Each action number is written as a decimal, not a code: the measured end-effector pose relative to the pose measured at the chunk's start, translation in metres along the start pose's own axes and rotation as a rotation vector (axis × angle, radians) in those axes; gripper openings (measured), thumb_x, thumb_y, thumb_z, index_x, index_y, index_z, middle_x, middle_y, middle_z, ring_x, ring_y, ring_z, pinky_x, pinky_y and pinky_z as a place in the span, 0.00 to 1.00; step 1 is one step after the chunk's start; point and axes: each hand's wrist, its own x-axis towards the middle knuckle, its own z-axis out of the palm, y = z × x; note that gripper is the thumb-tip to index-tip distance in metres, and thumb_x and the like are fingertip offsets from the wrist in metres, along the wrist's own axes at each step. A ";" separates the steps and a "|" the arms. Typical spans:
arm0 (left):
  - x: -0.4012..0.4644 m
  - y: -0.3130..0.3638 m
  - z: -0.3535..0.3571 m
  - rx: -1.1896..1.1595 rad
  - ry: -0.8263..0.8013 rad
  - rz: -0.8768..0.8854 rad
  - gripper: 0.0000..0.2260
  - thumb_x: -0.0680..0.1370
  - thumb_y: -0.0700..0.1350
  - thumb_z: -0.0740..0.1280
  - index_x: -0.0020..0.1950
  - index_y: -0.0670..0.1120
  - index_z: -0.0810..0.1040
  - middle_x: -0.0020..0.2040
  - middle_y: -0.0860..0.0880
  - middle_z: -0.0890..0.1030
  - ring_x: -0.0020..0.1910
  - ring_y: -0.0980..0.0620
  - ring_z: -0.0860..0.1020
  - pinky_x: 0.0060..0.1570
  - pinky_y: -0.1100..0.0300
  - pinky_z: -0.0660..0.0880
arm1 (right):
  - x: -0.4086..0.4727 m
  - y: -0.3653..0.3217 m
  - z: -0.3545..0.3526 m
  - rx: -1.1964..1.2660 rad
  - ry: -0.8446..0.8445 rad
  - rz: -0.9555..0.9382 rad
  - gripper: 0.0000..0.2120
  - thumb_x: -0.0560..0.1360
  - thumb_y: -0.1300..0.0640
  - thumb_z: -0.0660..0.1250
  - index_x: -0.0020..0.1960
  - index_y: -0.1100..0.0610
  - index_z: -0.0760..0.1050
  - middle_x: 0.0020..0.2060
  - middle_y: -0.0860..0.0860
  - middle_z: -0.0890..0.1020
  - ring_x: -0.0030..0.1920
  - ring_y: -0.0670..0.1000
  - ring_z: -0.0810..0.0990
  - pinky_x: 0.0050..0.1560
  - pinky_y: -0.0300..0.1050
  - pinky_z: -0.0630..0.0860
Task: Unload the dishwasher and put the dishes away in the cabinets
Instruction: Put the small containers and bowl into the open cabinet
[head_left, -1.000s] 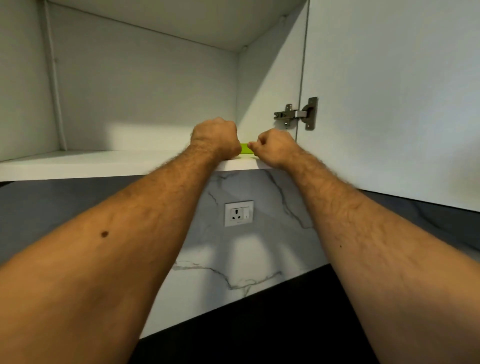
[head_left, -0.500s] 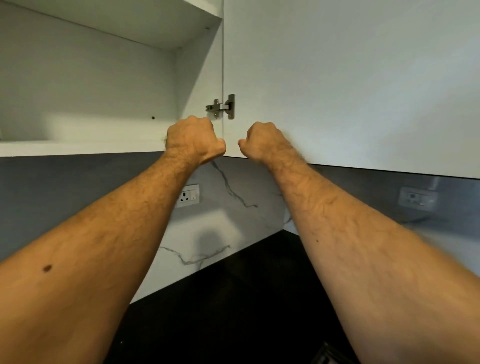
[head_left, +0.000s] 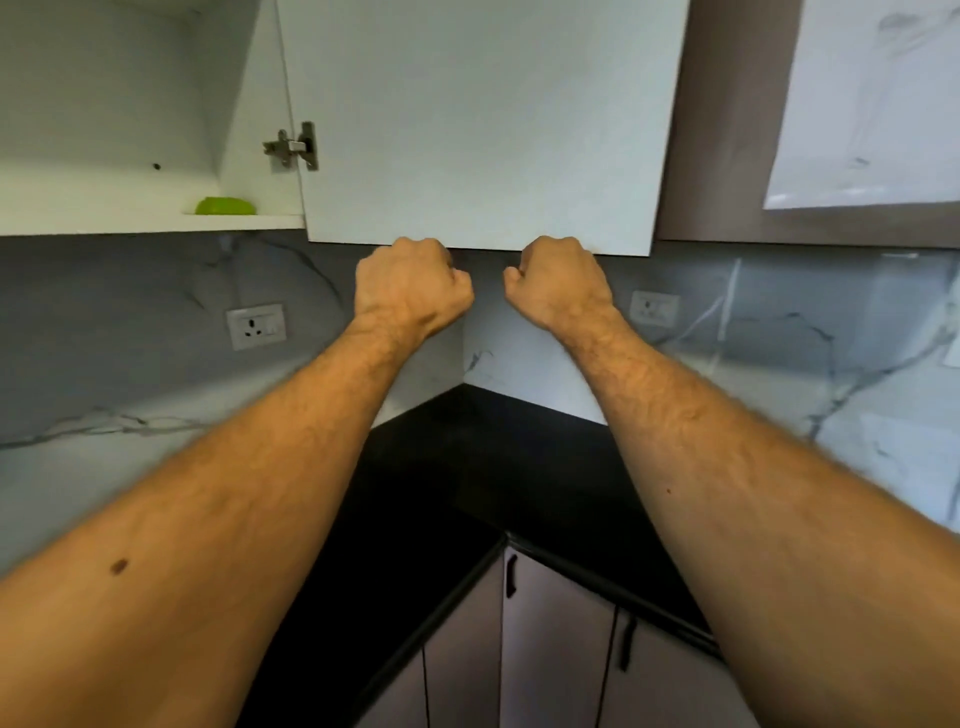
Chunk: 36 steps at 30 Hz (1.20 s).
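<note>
- Both hands are curled into fists below the open white cabinet door (head_left: 478, 119): left hand (head_left: 410, 283), right hand (head_left: 558, 283); nothing is held.
- A lime-green plastic dish (head_left: 225, 206) is seen on the white cabinet shelf (head_left: 130, 224).

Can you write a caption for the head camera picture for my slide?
Both fists, left hand and right hand, held below the open cabinet door; green dish on the shelf.

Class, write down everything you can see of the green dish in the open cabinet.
The green dish is a bright lime colour, smooth and slightly glossy, so it looks like plastic. Only its low, rounded shape shows; whether it is a bowl or a plate cannot be told. It sits on the white shelf near the front edge, close to the cabinet's right wall, below the hinge. Neither hand touches it.
</note>
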 end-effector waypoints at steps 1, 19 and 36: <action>-0.007 0.015 -0.001 -0.020 -0.020 0.025 0.13 0.72 0.50 0.60 0.46 0.47 0.82 0.41 0.44 0.80 0.39 0.42 0.74 0.40 0.56 0.67 | -0.011 0.010 -0.005 0.000 0.010 0.028 0.11 0.77 0.49 0.61 0.43 0.56 0.74 0.38 0.52 0.75 0.40 0.55 0.73 0.40 0.44 0.71; -0.168 0.163 0.049 -0.360 -0.368 0.414 0.11 0.70 0.48 0.61 0.45 0.48 0.81 0.38 0.48 0.80 0.36 0.46 0.75 0.38 0.57 0.71 | -0.250 0.114 -0.048 -0.228 0.048 0.670 0.14 0.77 0.51 0.62 0.43 0.60 0.79 0.39 0.57 0.81 0.42 0.59 0.81 0.43 0.50 0.79; -0.367 0.239 0.035 -0.572 -0.721 0.746 0.11 0.73 0.46 0.61 0.48 0.47 0.81 0.47 0.44 0.83 0.46 0.38 0.80 0.43 0.54 0.73 | -0.494 0.109 -0.100 -0.435 -0.029 1.187 0.16 0.77 0.48 0.61 0.43 0.58 0.81 0.36 0.55 0.83 0.37 0.56 0.82 0.45 0.52 0.82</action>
